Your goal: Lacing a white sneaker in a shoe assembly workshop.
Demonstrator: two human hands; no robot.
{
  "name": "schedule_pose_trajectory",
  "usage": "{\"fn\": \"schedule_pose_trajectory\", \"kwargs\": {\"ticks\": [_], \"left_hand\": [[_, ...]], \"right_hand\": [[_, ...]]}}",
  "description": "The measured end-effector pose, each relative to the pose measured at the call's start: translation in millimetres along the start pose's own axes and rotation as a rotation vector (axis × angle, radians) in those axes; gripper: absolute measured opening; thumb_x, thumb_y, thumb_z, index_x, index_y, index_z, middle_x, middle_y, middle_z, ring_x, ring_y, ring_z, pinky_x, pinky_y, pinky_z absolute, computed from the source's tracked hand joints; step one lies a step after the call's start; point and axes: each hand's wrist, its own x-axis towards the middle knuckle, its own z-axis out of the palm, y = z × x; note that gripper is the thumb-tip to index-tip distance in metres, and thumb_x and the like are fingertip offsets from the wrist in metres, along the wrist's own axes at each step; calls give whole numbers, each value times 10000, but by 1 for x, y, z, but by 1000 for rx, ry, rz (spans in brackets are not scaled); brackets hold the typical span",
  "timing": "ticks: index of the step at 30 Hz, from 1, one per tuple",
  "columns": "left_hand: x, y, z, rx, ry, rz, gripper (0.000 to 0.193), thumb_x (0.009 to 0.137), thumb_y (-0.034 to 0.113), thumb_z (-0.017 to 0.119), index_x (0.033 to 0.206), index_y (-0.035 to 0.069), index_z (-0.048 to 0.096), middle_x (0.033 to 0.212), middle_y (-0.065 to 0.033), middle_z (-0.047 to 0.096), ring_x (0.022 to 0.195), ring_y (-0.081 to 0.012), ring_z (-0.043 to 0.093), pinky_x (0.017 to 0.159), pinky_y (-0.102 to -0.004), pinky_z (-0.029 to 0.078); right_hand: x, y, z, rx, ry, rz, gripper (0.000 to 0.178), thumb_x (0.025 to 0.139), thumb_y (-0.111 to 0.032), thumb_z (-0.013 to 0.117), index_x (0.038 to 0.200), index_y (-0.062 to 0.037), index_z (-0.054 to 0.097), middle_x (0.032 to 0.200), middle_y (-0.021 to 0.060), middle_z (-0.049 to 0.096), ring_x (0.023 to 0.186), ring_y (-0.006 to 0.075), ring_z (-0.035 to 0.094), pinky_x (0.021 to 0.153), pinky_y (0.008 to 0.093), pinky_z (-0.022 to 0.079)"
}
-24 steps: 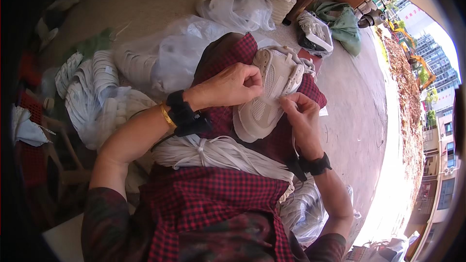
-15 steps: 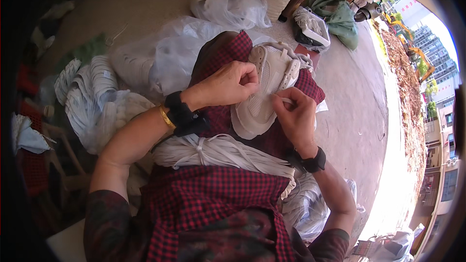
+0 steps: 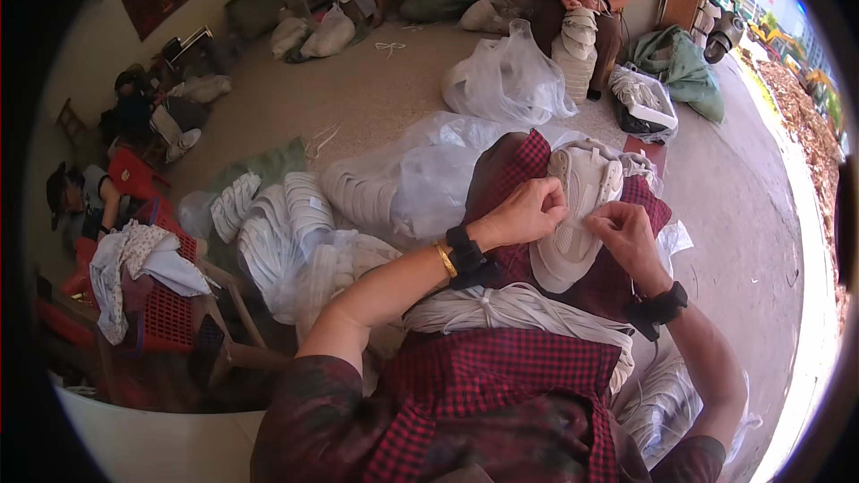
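Note:
A pale cream sneaker (image 3: 569,246) lies on my lap over red-and-black checked cloth, its toe toward me. My left hand (image 3: 530,211) is closed in a pinch at the shoe's left side. Just across from it, my right hand (image 3: 624,231) pinches thumb and fingers together over the right side of the shoe. Whatever sits between the fingertips of either hand is too small to make out. A thick bundle of white shoelaces (image 3: 523,311), tied in the middle, rests across my lap below the shoe.
Stacked pale shoe parts (image 3: 284,225) and clear plastic bags (image 3: 438,170) lie on the floor to the left and ahead. A red plastic crate (image 3: 170,291) with cloths stands at left. Another person (image 3: 586,0) sits at the back, handling shoe parts beside a white box (image 3: 646,103).
The view has swung up and left, showing more of the room. Both hands stay pinched over the shoe. The pale strip seen at my right fingertips before no longer shows clearly.

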Motion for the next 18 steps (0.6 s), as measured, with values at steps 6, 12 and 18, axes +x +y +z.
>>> {"fn": "schedule_pose_trajectory", "kwargs": {"ticks": [6,12,18], "left_hand": [[-3,-5,-1,108,62,32,129,908,89,650,871,2,562,722,4,583,642,-48,538,579,-247,464],[-6,-3,-2,124,56,29,118,910,73,648,882,-3,563,734,-3,595,656,-51,549,582,-247,471],[-8,-3,-1,100,69,47,131,911,77,659,890,-4,557,734,-5,597,655,-43,547,582,-238,470]], "right_hand": [[1,-20,6,-628,136,-231,221,766,-146,743,749,70,695,664,208,669,616,301,691,606,381,527],[4,-10,23,-949,109,-501,137,814,-98,604,779,34,612,757,212,640,711,410,652,644,497,521],[4,-21,17,-912,96,-473,137,831,-116,624,782,11,607,793,185,637,700,397,653,637,474,528]]}}
